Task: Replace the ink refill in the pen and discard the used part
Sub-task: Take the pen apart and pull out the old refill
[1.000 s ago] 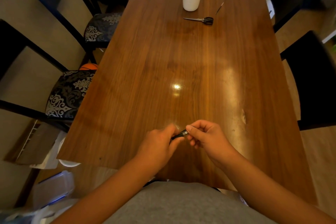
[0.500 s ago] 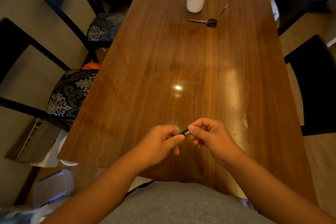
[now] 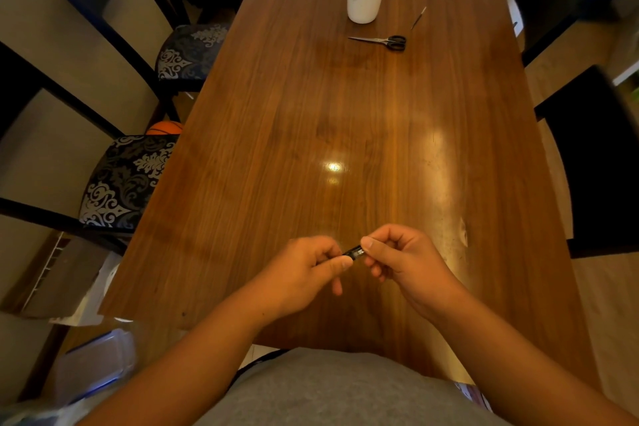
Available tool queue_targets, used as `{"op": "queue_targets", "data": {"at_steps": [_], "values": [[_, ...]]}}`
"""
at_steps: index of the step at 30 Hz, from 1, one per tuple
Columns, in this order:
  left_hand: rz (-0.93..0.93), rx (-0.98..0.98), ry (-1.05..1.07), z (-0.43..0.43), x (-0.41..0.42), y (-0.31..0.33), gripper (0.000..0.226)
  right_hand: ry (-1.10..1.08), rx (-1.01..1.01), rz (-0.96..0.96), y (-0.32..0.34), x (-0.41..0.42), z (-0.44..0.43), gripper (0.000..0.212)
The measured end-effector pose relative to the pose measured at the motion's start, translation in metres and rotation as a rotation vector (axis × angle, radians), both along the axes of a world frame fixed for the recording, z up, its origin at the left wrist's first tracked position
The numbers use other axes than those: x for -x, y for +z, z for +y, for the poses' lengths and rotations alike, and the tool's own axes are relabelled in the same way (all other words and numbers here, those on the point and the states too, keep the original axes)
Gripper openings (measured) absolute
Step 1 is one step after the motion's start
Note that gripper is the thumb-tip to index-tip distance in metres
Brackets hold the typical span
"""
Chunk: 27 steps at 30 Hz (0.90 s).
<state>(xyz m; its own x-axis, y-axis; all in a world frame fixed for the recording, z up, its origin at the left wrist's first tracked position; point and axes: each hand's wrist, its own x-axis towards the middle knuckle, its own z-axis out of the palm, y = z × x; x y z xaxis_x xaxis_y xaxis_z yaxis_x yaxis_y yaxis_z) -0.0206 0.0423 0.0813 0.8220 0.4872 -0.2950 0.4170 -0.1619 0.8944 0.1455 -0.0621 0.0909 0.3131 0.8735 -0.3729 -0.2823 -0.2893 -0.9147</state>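
Little has changed over the last second: both hands stay locked on the short black plastic pen [image 3: 353, 250], so the barrel looks not yet apart. The left hand [image 3: 304, 270] pinches one end, the right hand [image 3: 397, 258] clamps the other, thumbs almost meeting, low over the near edge of the brown wooden table [image 3: 345, 107].

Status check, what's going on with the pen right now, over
Left hand and right hand both pinching the pen above the near table edge. Only a short dark section shows. Nothing in the way; scissors far off.
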Motion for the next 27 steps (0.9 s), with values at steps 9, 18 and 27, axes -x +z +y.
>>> {"op": "queue_targets", "data": {"at_steps": [9, 18, 27], "values": [[0.016, -0.297, 0.044, 0.005, -0.002, 0.0, 0.016, -0.056, 0.013, 0.039, -0.003, -0.001, 0.008, 0.017], [0.211, -0.617, 0.014, 0.026, 0.017, -0.009, 0.024, -0.372, 0.224, 0.286, -0.012, -0.048, 0.015, 0.022], [0.282, -0.361, 0.337, 0.056, 0.057, -0.043, 0.027, -0.309, 0.411, 0.112, -0.062, -0.089, 0.007, 0.02]]}}
